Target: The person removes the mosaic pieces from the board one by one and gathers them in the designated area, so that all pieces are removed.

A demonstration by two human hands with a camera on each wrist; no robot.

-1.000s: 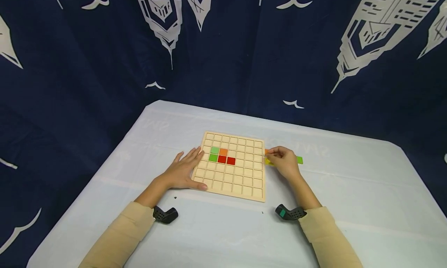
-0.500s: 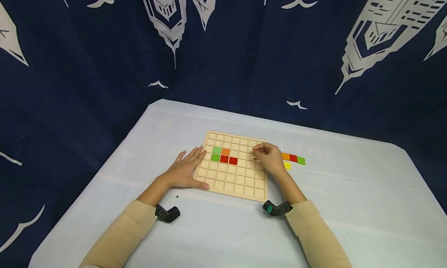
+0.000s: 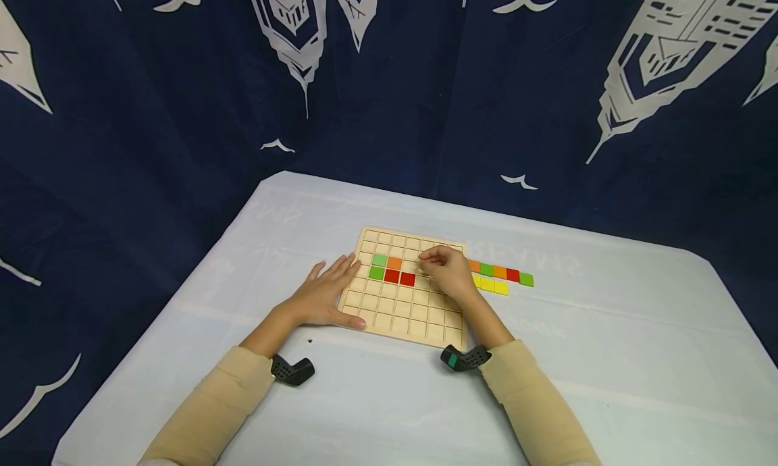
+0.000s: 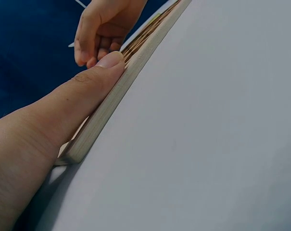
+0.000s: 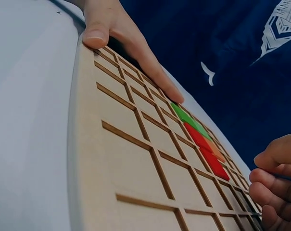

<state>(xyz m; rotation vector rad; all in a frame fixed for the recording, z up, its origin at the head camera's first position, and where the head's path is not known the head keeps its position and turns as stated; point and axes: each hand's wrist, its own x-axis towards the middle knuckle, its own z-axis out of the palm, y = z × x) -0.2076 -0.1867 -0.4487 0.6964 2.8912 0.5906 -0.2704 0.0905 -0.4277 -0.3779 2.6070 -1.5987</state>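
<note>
At the left, the left hand (image 3: pixel 322 297) lies with fingers spread along the wooden board (image 3: pixel 401 310), its grip wide, the thumb resting on the near edge by the corner. Light, even pressure there should steady the board without tilting it; the fingertips are best clear of the squares in use. The board sits flat on the desk (image 3: pixel 608 344), pale and smooth-looking, with a plain raised rim and thin ridges marking off shallow square cells.

Five tiles lie in those cells, thin flat squares in solid colours: a light green tile (image 3: pixel 379 259) and an orange tile (image 3: pixel 394 263) in the farther row; a green tile (image 3: pixel 376 273), then two red tiles (image 3: pixel 408 279) in the nearer one. They look smooth beside the wood's softer finish.

Next comes the right hand (image 3: pixel 448 270), above the board just right of the orange tile. Its grip is narrow, thumb and fingers drawn together; whether a tile is between them I cannot tell. Setting one well would mean squaring its edges to the ridges, then pressing it flat.

Furthest right, loose tiles on the desk form a mixed-colour row (image 3: pixel 500 272), with yellow tiles (image 3: pixel 488 285) just nearer the person.
</note>
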